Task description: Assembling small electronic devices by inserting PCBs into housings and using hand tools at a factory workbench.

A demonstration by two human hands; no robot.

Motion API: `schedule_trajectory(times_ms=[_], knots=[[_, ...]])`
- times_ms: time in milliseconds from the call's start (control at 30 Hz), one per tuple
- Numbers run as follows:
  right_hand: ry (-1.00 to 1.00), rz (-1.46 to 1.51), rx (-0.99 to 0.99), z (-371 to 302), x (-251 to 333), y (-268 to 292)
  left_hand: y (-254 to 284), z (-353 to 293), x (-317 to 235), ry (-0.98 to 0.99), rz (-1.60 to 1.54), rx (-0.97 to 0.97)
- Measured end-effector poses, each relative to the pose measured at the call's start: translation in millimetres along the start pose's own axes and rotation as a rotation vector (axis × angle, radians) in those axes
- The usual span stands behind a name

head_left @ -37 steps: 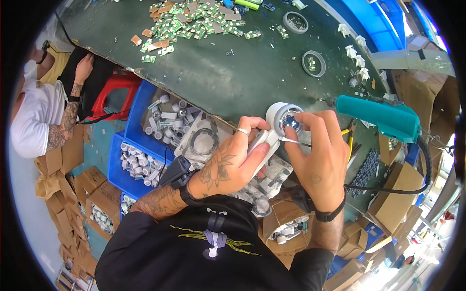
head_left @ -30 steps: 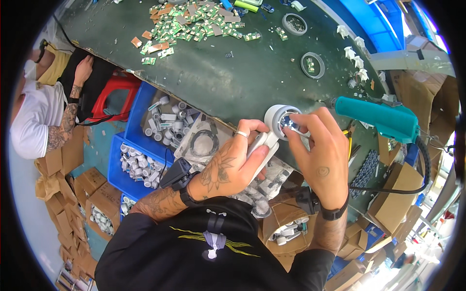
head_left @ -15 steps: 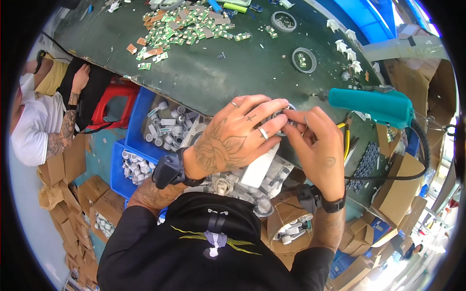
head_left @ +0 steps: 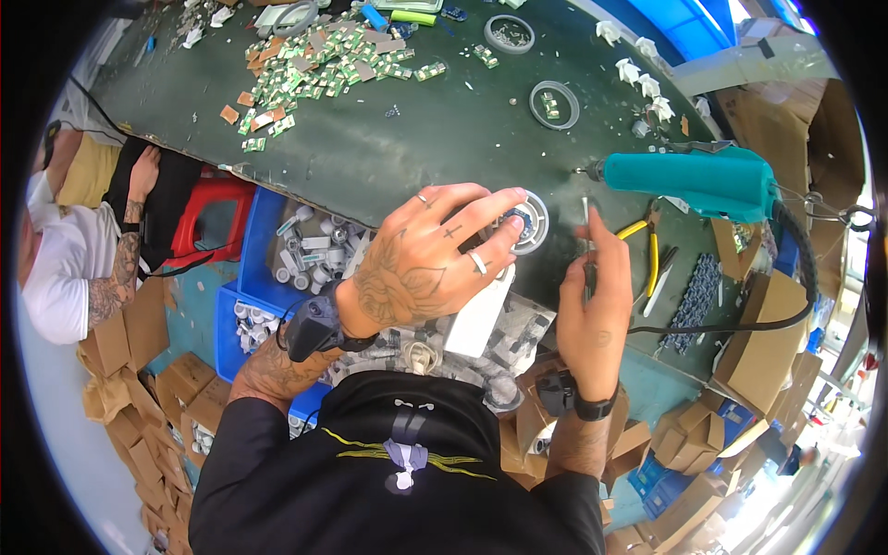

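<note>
My left hand [head_left: 430,264] grips a white plastic housing [head_left: 481,314], with a round ring-shaped head and a flat handle, at the table's near edge. Its index and middle fingertips press on a small blue circuit board [head_left: 524,222] inside the head. To the right, apart from the housing, my right hand [head_left: 597,301] is closed round a slim metal tool [head_left: 585,211] whose end sticks up past the index finger. Its exact kind is too small to tell. A teal electric screwdriver [head_left: 689,182] lies beyond that hand, its bit pointing left.
Yellow-handled pliers [head_left: 653,259] and a pile of small dark parts [head_left: 696,305] lie at right. Green circuit boards [head_left: 328,65] are heaped at the far left; a grey ring [head_left: 574,104] holds a few. Blue bins [head_left: 264,250] of white parts stand left, near a seated person [head_left: 79,236].
My right hand has drawn away from the round head, to the near side, with the slim tool. My left hand keeps hold of the housing. The view has shifted slightly.
</note>
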State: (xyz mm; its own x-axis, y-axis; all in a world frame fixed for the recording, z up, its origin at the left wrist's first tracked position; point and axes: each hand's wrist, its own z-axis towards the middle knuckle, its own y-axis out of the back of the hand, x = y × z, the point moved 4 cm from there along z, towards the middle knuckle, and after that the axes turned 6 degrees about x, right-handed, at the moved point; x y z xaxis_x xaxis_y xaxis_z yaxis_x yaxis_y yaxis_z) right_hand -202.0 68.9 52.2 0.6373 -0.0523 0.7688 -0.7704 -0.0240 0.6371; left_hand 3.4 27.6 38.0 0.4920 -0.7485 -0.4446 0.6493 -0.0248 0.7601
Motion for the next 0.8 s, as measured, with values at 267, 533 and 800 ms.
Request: schedule_trajectory(times_ms=[267, 533, 800], knots=[[0.248, -0.509, -0.038, 15, 3, -16, 2, 4, 15, 0.061, -0.010, -0.077], [0.366, 0.752, -0.583, 66, 0, 21, 3, 6, 13, 0.053, 0.002, -0.106], [0.328, 0.810, -0.482, 87, 11, 17, 2, 7, 9, 0.072, 0.012, -0.110]])
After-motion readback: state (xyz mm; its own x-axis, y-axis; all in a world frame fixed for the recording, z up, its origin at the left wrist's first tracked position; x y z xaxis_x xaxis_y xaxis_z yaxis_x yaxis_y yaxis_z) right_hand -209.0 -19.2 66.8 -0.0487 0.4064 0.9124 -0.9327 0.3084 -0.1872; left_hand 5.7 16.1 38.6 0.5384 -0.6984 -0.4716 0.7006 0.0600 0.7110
